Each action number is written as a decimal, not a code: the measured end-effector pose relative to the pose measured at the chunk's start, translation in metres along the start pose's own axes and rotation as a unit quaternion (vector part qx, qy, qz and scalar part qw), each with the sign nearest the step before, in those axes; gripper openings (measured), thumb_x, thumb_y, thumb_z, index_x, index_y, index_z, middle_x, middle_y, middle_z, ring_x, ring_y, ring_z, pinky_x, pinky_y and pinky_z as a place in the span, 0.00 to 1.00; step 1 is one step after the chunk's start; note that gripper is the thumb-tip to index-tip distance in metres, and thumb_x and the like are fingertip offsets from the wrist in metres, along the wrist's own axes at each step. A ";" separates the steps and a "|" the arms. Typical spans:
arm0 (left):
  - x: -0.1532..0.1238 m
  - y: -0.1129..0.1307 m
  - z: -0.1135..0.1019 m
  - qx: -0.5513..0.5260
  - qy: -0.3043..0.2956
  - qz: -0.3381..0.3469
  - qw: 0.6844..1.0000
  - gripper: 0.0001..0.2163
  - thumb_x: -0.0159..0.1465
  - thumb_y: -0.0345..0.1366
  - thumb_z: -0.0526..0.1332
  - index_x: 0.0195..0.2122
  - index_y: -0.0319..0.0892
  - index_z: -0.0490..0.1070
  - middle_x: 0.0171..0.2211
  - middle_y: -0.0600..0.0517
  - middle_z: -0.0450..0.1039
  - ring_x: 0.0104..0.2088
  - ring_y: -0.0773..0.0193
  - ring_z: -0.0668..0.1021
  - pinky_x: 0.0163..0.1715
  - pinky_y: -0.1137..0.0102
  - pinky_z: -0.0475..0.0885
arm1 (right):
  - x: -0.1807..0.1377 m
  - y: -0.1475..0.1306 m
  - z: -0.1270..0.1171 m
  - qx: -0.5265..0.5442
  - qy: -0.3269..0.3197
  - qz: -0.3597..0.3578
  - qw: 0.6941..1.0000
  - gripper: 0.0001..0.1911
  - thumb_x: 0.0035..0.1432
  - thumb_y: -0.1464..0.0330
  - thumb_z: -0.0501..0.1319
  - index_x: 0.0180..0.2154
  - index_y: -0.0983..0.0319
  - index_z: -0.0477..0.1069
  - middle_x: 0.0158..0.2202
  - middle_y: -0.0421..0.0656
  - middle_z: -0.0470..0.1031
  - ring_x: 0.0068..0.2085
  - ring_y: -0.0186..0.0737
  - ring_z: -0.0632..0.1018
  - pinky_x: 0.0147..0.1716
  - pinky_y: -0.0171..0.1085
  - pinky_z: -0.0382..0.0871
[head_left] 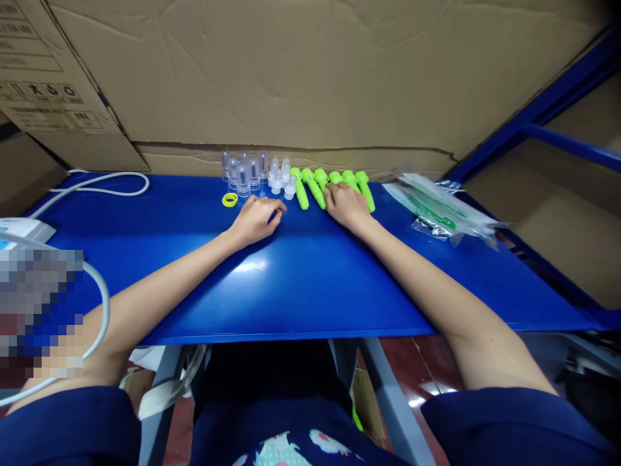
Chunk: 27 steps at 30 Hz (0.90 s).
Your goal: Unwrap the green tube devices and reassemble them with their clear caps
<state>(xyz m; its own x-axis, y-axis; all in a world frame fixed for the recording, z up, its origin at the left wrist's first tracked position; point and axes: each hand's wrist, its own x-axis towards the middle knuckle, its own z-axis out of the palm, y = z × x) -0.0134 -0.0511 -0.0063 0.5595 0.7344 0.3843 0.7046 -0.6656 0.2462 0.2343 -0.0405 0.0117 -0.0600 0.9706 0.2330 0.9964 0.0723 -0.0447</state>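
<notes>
My left hand [257, 219] rests on the blue tabletop with its fingers loosely bent and apart, and nothing shows in it. Just beyond it stand several clear plastic cylinders with domed tops [243, 180]. A few smaller translucent nozzle-like pieces [276, 180] are to their right. Yellow rings [229, 200] lie left of that hand. My right hand [347, 206] lies over a row of bright green plastic handles with round heads [301, 189], its fingers stretched forward onto them. It partly covers the middle handles, and the undersides of its fingers are hidden.
Clear plastic bags with green print [436, 210] lie at the right of the blue table [301, 278]. A white cable [104, 298] and a white power strip [24, 230] are at the left. Cardboard [291, 77] stands behind the table; a blue metal frame [572, 144] rises at right.
</notes>
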 end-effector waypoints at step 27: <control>-0.007 -0.101 -0.048 0.095 0.050 0.015 0.994 0.12 0.61 0.41 0.62 0.23 0.44 0.66 0.25 0.50 0.74 0.39 0.50 0.80 0.56 0.49 0.65 | 0.012 0.026 -0.001 -0.030 -0.034 0.061 0.997 0.25 0.72 0.62 0.51 0.61 0.73 0.67 0.52 0.68 0.77 0.54 0.70 0.79 0.50 0.58 0.72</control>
<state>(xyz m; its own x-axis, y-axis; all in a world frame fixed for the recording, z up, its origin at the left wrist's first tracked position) -0.1094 0.0041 0.0093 0.5423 0.6913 0.4775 0.7630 -0.6432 0.0645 0.2597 -0.0274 0.0138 0.0598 0.9849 0.1626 0.9982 -0.0588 -0.0105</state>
